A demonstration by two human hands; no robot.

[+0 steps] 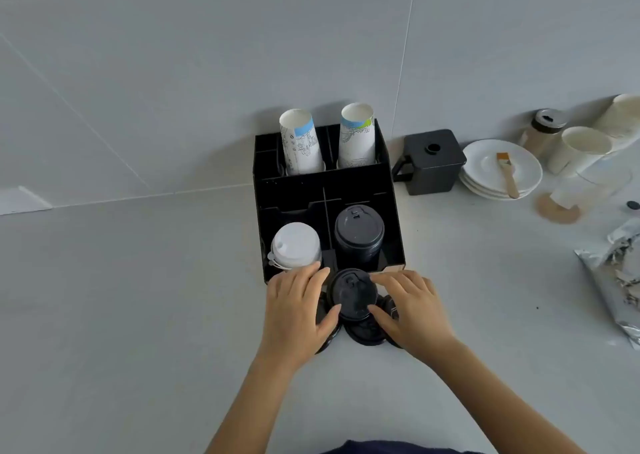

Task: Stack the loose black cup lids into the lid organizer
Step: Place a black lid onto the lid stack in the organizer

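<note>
A black lid organizer (356, 183) stands on the counter against the wall. Its front right compartment holds a stack of black lids (359, 232); the front left one holds a stack of white lids (295, 245). Just in front of the organizer, my left hand (294, 315) and my right hand (408, 311) grip a small stack of black lids (352, 296) from both sides. More loose black lids (365, 335) lie on the counter under and around that stack, partly hidden by my hands.
Two paper cup stacks (301, 145) stand in the organizer's back slots. To the right are a black square container (429, 162), white saucers (526, 173) with a brush (507, 176), a jar (543, 131), paper cups (578, 148) and a torn foil bag (616, 273).
</note>
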